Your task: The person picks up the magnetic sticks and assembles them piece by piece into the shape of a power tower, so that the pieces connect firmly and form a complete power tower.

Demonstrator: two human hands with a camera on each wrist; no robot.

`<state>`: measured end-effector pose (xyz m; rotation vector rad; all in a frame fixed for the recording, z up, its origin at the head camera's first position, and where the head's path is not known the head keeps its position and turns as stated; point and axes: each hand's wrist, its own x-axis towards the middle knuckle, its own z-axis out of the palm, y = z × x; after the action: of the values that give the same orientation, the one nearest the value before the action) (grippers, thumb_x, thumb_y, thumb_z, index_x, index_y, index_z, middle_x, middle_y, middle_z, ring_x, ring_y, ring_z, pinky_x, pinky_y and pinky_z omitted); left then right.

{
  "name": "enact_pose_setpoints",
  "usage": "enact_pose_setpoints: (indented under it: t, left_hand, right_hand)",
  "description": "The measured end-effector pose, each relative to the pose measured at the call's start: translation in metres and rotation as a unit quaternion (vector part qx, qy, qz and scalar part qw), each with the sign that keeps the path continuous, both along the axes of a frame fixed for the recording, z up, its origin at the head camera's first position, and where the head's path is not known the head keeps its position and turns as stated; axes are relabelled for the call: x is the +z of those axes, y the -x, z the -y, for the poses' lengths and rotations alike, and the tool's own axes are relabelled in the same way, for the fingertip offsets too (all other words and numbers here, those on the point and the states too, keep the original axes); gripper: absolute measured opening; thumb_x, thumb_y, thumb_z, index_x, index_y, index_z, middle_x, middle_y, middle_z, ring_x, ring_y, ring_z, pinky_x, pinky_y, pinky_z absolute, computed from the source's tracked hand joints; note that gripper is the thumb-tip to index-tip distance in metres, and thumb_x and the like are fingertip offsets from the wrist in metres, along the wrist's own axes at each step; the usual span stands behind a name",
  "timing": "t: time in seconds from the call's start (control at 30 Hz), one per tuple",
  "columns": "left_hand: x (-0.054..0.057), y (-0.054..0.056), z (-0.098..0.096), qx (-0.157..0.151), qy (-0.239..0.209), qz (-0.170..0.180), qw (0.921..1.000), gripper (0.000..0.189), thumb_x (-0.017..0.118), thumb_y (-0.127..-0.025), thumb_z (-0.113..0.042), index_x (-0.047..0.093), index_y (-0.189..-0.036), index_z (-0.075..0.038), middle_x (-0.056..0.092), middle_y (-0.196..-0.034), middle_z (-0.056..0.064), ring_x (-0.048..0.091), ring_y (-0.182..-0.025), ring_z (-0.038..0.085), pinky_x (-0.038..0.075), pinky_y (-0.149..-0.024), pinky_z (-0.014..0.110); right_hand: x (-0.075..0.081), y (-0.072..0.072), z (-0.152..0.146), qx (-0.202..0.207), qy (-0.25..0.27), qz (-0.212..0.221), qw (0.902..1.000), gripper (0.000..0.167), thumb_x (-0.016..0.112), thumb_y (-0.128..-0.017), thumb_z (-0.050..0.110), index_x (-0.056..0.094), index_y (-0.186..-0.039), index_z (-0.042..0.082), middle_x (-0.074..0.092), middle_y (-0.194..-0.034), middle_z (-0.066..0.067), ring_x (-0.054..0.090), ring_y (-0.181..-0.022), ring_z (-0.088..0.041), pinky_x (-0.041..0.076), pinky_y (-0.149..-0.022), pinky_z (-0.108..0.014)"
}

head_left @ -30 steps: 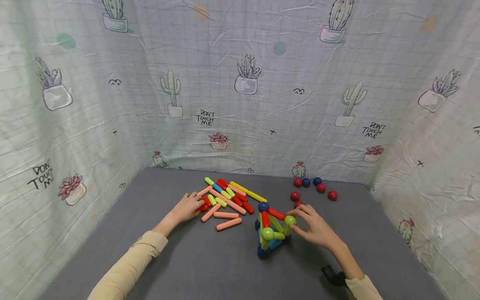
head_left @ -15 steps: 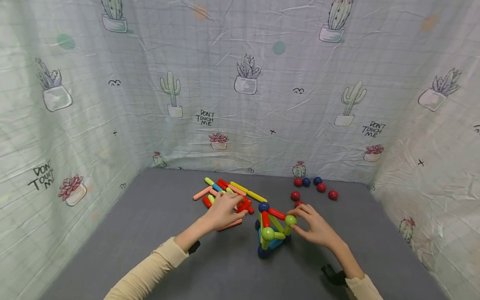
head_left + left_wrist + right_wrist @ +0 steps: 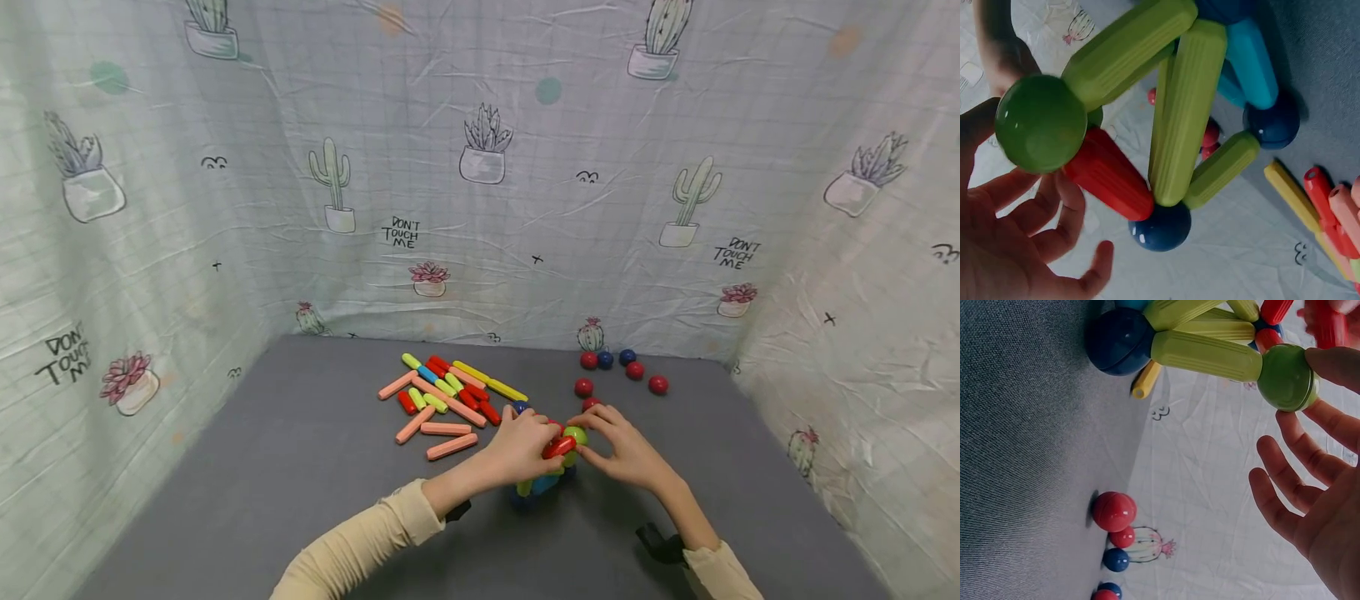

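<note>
A magnetic stick-and-ball structure (image 3: 1188, 115) of green, red and light blue rods with blue and green balls stands on the table. My left hand (image 3: 517, 450) is over its top, holding a red magnetic rod (image 3: 559, 447) close to the green ball (image 3: 576, 436) at the right corner. My right hand (image 3: 626, 450) pinches that ball between thumb and fingers, as the right wrist view shows. In the left wrist view another green ball (image 3: 1041, 124) sits in front of my left fingers, and the held rod cannot be made out there. My left hand covers much of the structure in the head view.
Loose pink rods (image 3: 452, 447), with red, green, blue and yellow ones, lie left of the structure. Several red balls (image 3: 658, 384) and blue balls (image 3: 627, 357) rest at the back right. A cactus-print cloth (image 3: 480, 233) hangs around the grey table (image 3: 300, 467).
My left hand has carried a red rod from the pile at the left rightward to the structure's top. My right hand has stayed on the green ball. The head view has shifted slightly.
</note>
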<state>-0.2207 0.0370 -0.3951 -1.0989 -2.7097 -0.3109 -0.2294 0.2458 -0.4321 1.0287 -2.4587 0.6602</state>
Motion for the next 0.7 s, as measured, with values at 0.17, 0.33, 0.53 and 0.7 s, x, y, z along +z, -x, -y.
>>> enact_pose_setpoints:
  t: [0.17,0.33,0.53,0.7]
  left_hand:
    - [-0.005,-0.002,-0.003,0.025,0.02,-0.024,0.9992,0.018,0.062,-0.079,-0.038,0.065,-0.085,-0.021,0.061,-0.084,-0.003,0.045,-0.074,0.014,0.03,-0.069,0.04]
    - [-0.009,-0.004,-0.008,0.052,0.041,-0.062,0.9959,0.016,0.061,-0.079,-0.037,0.066,-0.081,-0.022,0.064,-0.089,-0.001,0.05,-0.082,0.018,0.033,-0.075,0.047]
    - [-0.014,-0.007,-0.007,0.056,0.044,-0.105,0.9919,0.015,0.062,-0.078,-0.034,0.063,-0.068,-0.023,0.061,-0.079,-0.003,0.047,-0.077,0.017,0.031,-0.072,0.044]
    - [-0.023,-0.016,0.004,0.045,0.033,-0.211,0.9758,0.021,0.061,-0.079,-0.042,0.063,-0.085,-0.022,0.058,-0.084,-0.002,0.046,-0.077,0.016,0.034,-0.068,0.035]
  right_hand:
    - [0.0,0.001,0.0,-0.006,0.0,0.004,1.0,0.035,0.073,-0.072,0.013,0.06,-0.105,0.016,0.053,-0.098,0.007,0.045,-0.088,-0.007,0.045,-0.073,-0.029]
    - [-0.002,0.001,-0.002,-0.013,-0.007,0.006,0.9999,0.037,0.072,-0.073,0.012,0.059,-0.108,0.016,0.055,-0.102,0.006,0.049,-0.09,-0.01,0.046,-0.074,-0.03]
    - [-0.003,0.001,-0.001,0.006,-0.006,-0.008,0.9999,0.039,0.072,-0.072,0.01,0.058,-0.109,0.015,0.055,-0.102,0.004,0.049,-0.086,-0.008,0.046,-0.071,-0.028]
    - [-0.003,0.002,0.0,0.011,-0.024,-0.074,0.9969,0.042,0.075,-0.067,0.012,0.06,-0.107,0.012,0.055,-0.098,0.004,0.05,-0.082,-0.009,0.045,-0.068,-0.027]
